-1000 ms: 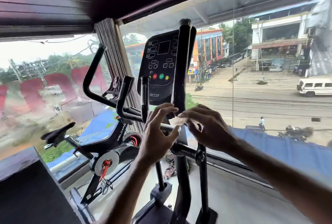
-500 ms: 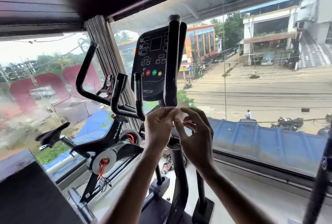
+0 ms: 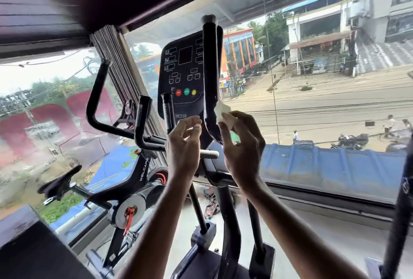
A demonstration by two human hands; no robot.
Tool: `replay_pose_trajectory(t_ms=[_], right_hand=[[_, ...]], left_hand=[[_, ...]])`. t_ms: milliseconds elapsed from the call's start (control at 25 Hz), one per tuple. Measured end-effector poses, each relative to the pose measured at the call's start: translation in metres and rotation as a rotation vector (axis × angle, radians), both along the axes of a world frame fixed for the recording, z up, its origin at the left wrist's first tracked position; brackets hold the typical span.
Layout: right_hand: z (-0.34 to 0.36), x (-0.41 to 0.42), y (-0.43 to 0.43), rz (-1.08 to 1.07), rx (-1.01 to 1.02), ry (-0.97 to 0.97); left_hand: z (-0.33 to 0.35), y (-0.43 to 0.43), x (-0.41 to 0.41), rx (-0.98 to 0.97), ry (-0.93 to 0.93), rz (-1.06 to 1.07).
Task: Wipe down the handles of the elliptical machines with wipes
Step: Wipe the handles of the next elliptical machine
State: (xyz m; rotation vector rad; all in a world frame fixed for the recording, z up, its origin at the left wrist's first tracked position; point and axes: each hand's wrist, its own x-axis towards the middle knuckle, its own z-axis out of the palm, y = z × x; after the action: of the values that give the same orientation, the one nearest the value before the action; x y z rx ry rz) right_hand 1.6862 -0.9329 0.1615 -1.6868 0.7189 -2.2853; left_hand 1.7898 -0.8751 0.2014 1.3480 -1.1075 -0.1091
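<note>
Two hands up at the elliptical, both bare, forearms reaching in from the bottom of the view. The right hand (image 3: 243, 155) pinches a small white wipe (image 3: 220, 111) between thumb and fingertips, and the wipe is pressed to the right side of the tall black handle (image 3: 209, 66), low down, just above where the handle bends. The left hand (image 3: 182, 151) is on the other side of the same handle with its fingers loosely curled and nothing in them. Its fingertips are just beside the handle; contact cannot be told. The handle stands upright with its capped top near the window frame.

Right behind the handle is the black console (image 3: 185, 66) with red, green and yellow round buttons in a row. A short black grip (image 3: 166, 108) rises at the console's lower left. A silver stub bar (image 3: 210, 154) shows between the two wrists. The elliptical's post and linkage run down between the forearms to the floor.

To the left is a black spin bike (image 3: 143, 173) marked WELCARE, with curved handlebars, a saddle and a red knob on its flywheel. A big window (image 3: 312, 104) is in front, with a street, buildings and a blue roof (image 3: 335, 167) outside. A dark pole (image 3: 400, 222) is at the right edge, blurred.
</note>
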Motion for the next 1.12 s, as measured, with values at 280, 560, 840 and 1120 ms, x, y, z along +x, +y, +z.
replay_pose_trajectory(t_ms=[280,560,840,1120], right_hand=[[-0.030,0.035,-0.007,-0.294,-0.074,0.196],[0.006,0.046,-0.016,-0.450,0.020,0.324],[-0.018,0.043,0.003,-0.549,-0.020,0.304],[0.025,0.047,-0.005,-0.537,0.019,0.330]], left_hand=[[0.011,-0.026,0.035,0.270,0.302,-0.443],[0.020,-0.038,0.053,0.314,0.168,-0.651],[0.020,-0.042,0.058,0.331,0.150,-0.689],[0.022,-0.039,0.061,0.349,0.154,-0.708]])
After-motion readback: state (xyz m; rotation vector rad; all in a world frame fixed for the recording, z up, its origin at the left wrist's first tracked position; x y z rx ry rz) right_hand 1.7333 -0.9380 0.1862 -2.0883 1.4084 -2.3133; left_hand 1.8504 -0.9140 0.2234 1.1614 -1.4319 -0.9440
